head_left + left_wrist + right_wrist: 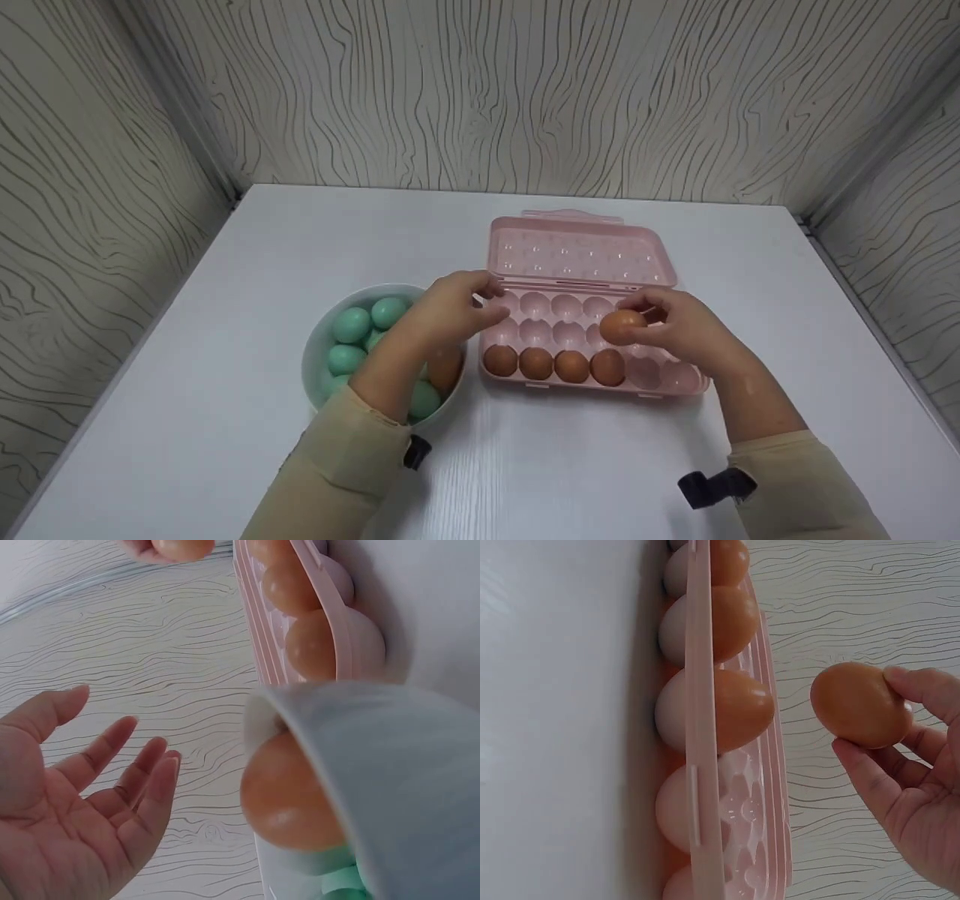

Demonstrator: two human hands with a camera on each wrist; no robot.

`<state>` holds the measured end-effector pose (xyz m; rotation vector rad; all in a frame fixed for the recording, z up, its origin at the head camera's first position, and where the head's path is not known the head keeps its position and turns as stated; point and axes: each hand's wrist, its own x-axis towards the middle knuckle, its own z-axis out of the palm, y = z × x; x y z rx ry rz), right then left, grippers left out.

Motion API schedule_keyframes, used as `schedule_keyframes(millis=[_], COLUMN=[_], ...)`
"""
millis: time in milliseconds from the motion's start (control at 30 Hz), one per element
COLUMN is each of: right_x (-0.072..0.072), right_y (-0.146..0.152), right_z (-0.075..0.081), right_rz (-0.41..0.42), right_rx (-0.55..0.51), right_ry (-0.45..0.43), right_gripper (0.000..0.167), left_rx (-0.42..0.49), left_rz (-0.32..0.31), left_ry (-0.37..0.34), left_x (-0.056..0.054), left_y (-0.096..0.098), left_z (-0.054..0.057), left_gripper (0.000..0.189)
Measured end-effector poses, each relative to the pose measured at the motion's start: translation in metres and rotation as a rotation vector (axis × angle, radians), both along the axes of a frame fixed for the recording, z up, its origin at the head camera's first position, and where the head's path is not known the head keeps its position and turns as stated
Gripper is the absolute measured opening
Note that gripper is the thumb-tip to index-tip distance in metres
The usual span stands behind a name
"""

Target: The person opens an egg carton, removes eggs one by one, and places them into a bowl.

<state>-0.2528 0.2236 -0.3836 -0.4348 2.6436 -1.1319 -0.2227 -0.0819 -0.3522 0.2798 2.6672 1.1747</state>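
Note:
Between thumb and fingertips, my right hand point(686, 328) pinches a brown egg point(622, 327) above the right half of the pink egg box point(596, 384). In the right wrist view that egg point(861, 705) hangs clear of the box. Several brown eggs point(535, 364) sit side by side in the box's front row, starting from its left end. My left hand point(457, 309) holds nothing; its fingers are loosely bent between the bowl and the box's left end. A white bowl point(315, 352), partly hidden by the left forearm, contains green eggs point(351, 325) and a brown egg point(291, 795).
The box's lid point(581, 251) lies folded back behind it, toward the rear of the white table point(225, 375). Wood-grain patterned panels point(480, 97) rise behind the table and at both sides. A black wrist mount point(716, 487) sticks out from the right sleeve.

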Motion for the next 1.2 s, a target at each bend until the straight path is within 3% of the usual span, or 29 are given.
schedule_keyframes(millis=[233,500,733,1033,1200], right_x=[0.000,0.003,0.005,0.009,0.009], right_y=[-0.017,-0.035,-0.048,-0.060,-0.063], right_z=[0.004,0.008,0.007,0.007,0.008], right_rz=[0.064,0.066,0.117,0.171,0.167], right_rx=[-0.117,-0.184,-0.310,-0.467,-0.520], right_ry=[-0.003,0.010,-0.010,-0.061,-0.108], right_gripper=[0.035,0.035,0.033,0.032,0.034], left_rx=[0.043,0.108,0.187,0.227,0.222], left_rz=[-0.028,-0.091,-0.145,-0.165,-0.155], left_ry=[0.056,0.177,0.263,0.312,0.288], left_x=[0.000,0.003,0.004,0.005,0.005], left_y=[0.011,0.027,0.040,0.050,0.051], left_z=[-0.001,-0.008,-0.014,-0.023,-0.024], left_gripper=[0.024,0.028,0.033,0.038,0.043])
